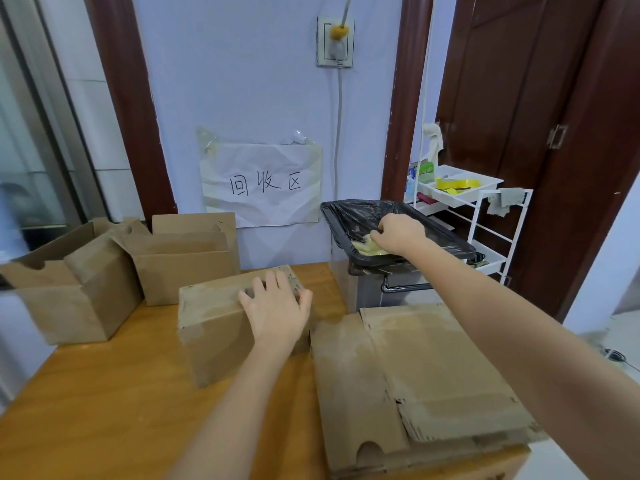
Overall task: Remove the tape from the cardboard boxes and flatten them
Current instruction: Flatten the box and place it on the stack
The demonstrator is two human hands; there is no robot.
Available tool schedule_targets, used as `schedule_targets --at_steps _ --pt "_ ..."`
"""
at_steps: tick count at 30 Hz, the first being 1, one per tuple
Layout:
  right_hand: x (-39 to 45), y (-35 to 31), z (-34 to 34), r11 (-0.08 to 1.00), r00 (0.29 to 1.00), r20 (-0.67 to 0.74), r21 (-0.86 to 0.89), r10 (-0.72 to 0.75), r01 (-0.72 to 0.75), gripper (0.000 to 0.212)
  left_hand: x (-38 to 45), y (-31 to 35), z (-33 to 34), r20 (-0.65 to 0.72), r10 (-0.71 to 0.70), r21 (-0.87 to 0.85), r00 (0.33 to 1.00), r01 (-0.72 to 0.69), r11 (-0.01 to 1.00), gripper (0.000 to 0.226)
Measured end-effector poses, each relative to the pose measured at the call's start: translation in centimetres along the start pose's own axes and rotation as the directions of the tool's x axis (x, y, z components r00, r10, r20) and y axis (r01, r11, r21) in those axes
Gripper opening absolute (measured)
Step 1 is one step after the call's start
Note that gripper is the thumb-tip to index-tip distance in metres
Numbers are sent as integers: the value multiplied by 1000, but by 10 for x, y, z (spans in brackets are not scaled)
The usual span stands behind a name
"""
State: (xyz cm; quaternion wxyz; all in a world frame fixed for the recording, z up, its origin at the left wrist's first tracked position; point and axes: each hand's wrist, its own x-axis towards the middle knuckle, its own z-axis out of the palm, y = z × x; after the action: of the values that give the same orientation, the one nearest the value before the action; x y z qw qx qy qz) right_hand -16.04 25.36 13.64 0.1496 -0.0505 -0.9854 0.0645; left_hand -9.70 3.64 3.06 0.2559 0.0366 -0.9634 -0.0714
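The smooth wooden counter [104,393] carries a flattened cardboard stack [415,375] and a rectangular closed box [214,327]. The left hand [277,306] rests spread on this box. The right hand [398,233] pinches crumpled yellowish tape [363,247] over the black-lined bin [349,216].

Wooden table [104,393] bears three boxes [214,334] (plus flattened cardboard [415,375]).

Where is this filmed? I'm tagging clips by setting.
Probably a recycling corner in a home or small office: a handwritten wall sign reading "回收区" (recycling area), cardboard boxes on a wooden table, and a lined bin beside it.
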Motion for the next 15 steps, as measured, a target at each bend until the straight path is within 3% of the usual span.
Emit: schedule_targets --at_steps 7,15 --pt "-21 -29 -17 989 977 -164 23 -138 144 29 -5 -12 -17 54 103 -11 993 -102 995 42" --pt "-79 -91 -11 944 947 -77 82 -313 319 28 -26 -36 -45 147 118 -13 982 -117 993 42"
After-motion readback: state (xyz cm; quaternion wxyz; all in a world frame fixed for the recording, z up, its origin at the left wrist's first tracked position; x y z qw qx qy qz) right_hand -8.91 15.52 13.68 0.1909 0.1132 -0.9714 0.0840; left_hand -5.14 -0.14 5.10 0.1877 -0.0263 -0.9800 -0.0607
